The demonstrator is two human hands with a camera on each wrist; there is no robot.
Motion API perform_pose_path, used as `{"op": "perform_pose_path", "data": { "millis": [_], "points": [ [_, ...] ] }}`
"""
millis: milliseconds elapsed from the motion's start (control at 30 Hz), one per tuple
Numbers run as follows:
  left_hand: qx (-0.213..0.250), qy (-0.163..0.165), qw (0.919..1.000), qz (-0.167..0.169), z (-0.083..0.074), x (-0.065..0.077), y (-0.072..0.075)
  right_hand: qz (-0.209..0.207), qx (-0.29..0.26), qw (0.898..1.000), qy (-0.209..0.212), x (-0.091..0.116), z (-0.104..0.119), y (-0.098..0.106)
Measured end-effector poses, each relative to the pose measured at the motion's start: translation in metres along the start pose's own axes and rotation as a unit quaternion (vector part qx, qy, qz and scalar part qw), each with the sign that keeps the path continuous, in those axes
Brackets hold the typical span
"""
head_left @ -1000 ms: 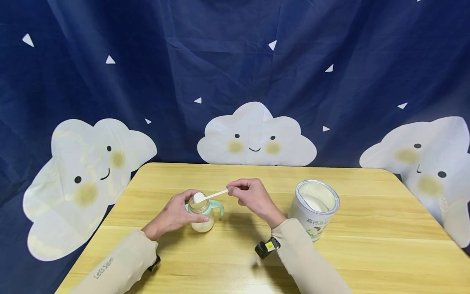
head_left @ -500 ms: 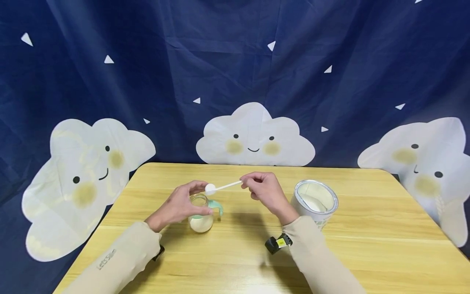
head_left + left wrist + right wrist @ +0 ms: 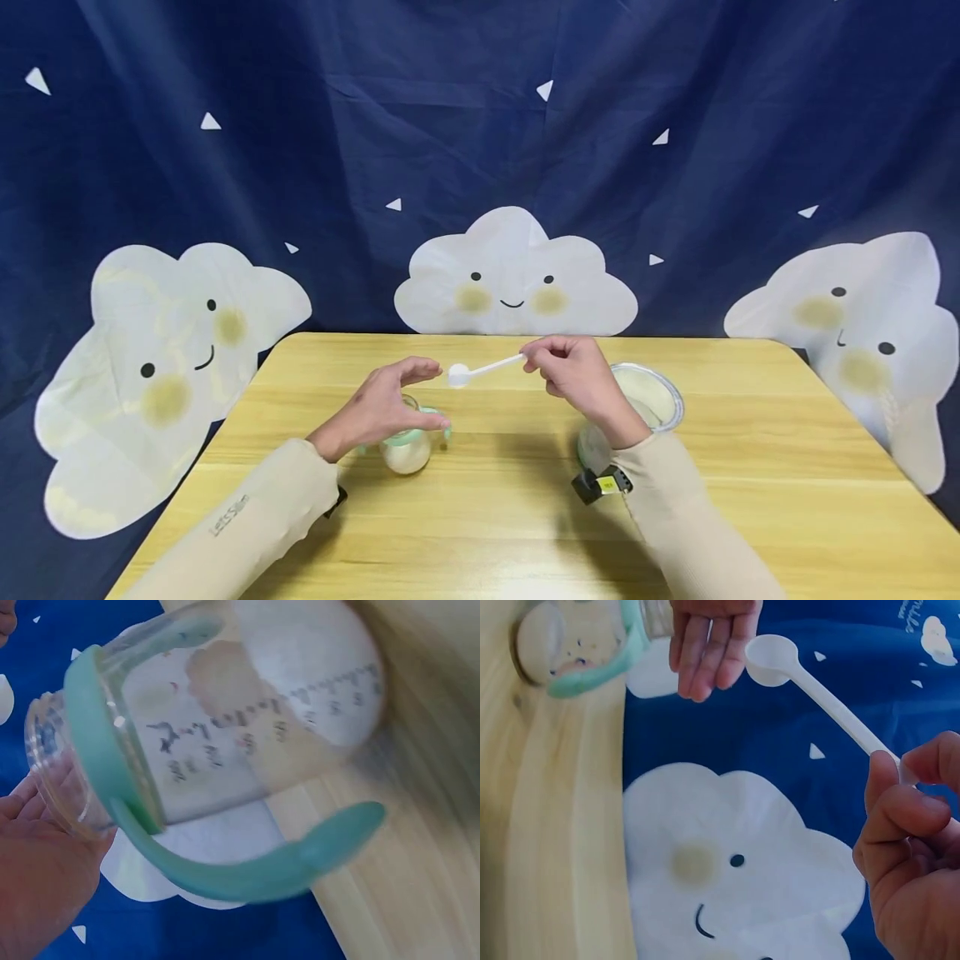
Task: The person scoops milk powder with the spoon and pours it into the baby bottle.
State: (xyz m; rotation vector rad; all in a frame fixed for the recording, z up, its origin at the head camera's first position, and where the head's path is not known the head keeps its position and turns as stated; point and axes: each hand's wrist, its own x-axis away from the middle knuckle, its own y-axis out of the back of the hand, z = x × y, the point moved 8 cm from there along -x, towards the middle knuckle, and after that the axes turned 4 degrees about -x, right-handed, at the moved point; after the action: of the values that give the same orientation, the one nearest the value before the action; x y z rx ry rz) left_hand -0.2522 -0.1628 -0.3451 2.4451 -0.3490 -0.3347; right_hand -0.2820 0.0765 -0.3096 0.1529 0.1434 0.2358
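Observation:
A clear baby bottle with a mint-green collar and handles stands uncapped on the table. White contents lie at its bottom in the left wrist view, where its side bears printed measure marks. My left hand is around and just above the bottle's neck, fingers and thumb spread; whether it touches the glass I cannot tell. To its right, my right hand pinches the handle end of a white measuring scoop, held in the air. The scoop's bowl looks empty in the right wrist view.
An open milk powder can stands on the right, partly covered by my right forearm; pale powder shows inside. The wooden table ends at a dark blue curtain printed with white clouds.
My right hand has lifted the scoop off the bottle's mouth and moved it up and right, toward the can. My left hand's fingers have spread and loosened from the bottle.

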Motion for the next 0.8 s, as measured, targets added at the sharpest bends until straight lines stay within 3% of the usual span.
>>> {"op": "perform_pose_path", "data": {
  "millis": [800],
  "points": [
    [0.018, -0.011, 0.9988, 0.043, -0.036, -0.023, -0.040, -0.035, 0.081, 0.996, 0.015, 0.021, 0.017, 0.071]
  ]
}}
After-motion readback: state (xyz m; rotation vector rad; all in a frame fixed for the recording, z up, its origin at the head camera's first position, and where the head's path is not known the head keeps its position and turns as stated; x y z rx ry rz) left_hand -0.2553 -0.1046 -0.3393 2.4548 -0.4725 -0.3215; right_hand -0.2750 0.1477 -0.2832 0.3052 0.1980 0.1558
